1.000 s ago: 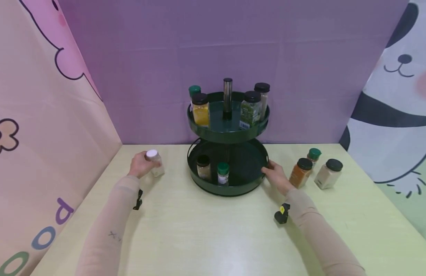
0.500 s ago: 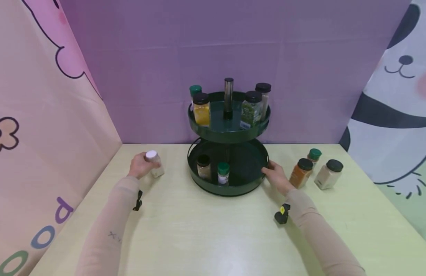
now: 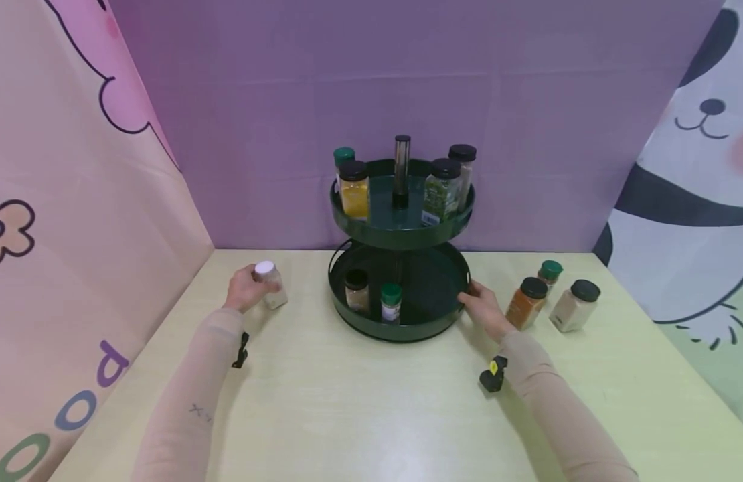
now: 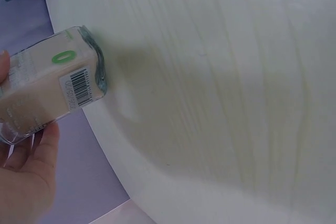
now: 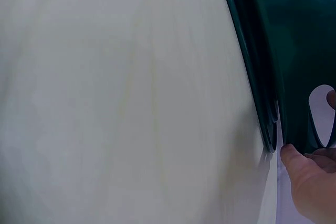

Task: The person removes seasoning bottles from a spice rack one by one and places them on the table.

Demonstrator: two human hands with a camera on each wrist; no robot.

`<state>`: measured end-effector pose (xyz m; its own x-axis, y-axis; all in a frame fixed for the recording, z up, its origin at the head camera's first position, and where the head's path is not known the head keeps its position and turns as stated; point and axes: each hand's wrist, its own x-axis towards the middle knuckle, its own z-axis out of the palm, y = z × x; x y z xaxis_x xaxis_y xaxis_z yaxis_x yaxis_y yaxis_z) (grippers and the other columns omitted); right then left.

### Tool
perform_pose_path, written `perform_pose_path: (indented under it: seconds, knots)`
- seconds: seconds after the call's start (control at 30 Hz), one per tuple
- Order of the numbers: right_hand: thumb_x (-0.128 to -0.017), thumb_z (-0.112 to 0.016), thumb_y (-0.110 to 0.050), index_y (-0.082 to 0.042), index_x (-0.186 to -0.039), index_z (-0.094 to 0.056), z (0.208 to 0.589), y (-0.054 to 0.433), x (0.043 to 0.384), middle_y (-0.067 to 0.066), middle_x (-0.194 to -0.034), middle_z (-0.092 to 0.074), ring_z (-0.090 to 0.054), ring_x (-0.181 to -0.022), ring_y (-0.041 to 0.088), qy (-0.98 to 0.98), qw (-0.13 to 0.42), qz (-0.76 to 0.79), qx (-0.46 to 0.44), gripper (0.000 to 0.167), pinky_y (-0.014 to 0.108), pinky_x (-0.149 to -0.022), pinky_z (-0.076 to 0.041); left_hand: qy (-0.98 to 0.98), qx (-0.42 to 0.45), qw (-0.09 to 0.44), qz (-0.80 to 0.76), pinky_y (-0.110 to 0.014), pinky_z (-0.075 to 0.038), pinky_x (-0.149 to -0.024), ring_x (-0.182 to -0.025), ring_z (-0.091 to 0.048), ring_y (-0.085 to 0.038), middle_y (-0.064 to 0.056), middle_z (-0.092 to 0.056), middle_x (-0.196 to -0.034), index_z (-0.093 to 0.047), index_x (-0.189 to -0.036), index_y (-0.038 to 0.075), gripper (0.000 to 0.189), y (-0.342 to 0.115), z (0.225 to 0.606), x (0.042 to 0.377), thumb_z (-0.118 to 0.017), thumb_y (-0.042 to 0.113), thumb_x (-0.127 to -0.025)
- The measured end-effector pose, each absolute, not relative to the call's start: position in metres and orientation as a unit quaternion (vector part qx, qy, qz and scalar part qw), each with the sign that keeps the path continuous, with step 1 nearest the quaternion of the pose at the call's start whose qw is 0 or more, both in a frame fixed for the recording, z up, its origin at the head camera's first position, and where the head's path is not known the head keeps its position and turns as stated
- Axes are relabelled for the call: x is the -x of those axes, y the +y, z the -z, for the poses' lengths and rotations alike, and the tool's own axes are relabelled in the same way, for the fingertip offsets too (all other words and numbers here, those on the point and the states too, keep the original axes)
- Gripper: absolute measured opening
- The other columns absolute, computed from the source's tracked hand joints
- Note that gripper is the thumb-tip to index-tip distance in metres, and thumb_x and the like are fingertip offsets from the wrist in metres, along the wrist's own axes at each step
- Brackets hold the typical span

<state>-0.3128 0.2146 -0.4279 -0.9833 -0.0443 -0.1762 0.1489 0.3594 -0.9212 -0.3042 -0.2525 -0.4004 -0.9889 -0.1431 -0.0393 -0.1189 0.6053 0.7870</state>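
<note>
My left hand (image 3: 246, 289) grips a clear spice jar (image 3: 274, 289) with a white cap, at the left of the table. In the left wrist view the jar (image 4: 55, 80) has pale contents and a barcode label, with fingers curled round its sides. A dark green two-tier spice rack (image 3: 401, 331) stands in the middle. My right hand (image 3: 482, 309) holds the rim of its lower tier at the right side. The right wrist view shows the thumb outside the green wall (image 5: 296, 77), with a fingertip showing through the handle cutout.
On the lower tier stand a black-capped jar (image 3: 357, 292) and a green-capped jar (image 3: 391, 304). Several jars, including a yellow one (image 3: 355, 194) and a green herb one (image 3: 440, 194), occupy the upper tier. An orange jar (image 3: 525, 304), a pale jar (image 3: 574, 308) and a green-capped jar (image 3: 550, 272) stand right.
</note>
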Motion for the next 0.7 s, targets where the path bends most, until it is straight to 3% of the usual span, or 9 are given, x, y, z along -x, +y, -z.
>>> perform_pose_path:
  seconds: [0.5,0.7]
  knots:
    - [-0.093,-0.042,-0.012,0.004,-0.144,-0.013,0.431,0.215,0.314,0.023,-0.149,-0.021,-0.023,-0.137,0.033,0.820,0.071,0.567,-0.018,0.061,0.043,-0.112,-0.022,-0.881,-0.045,0.008,0.472,-0.050,-0.033,-0.104,-0.123,-0.039,-0.042,-0.030,-0.039,-0.135,-0.028,-0.137,-0.009,0.068,-0.255,0.403,0.303,-0.063,0.016,-0.083]
    - [-0.092,-0.043,-0.013,0.004,-0.144,-0.014,0.430,0.215,0.314,0.024,-0.148,-0.022,-0.023,-0.136,0.034,0.821,0.066,0.567,-0.018,0.062,0.043,-0.112,-0.022,-0.874,-0.031,0.046,0.483,-0.048,-0.031,-0.106,-0.126,-0.037,-0.040,-0.028,-0.037,-0.138,-0.027,-0.140,-0.005,0.070,-0.250,0.391,0.302,-0.063,0.013,-0.082]
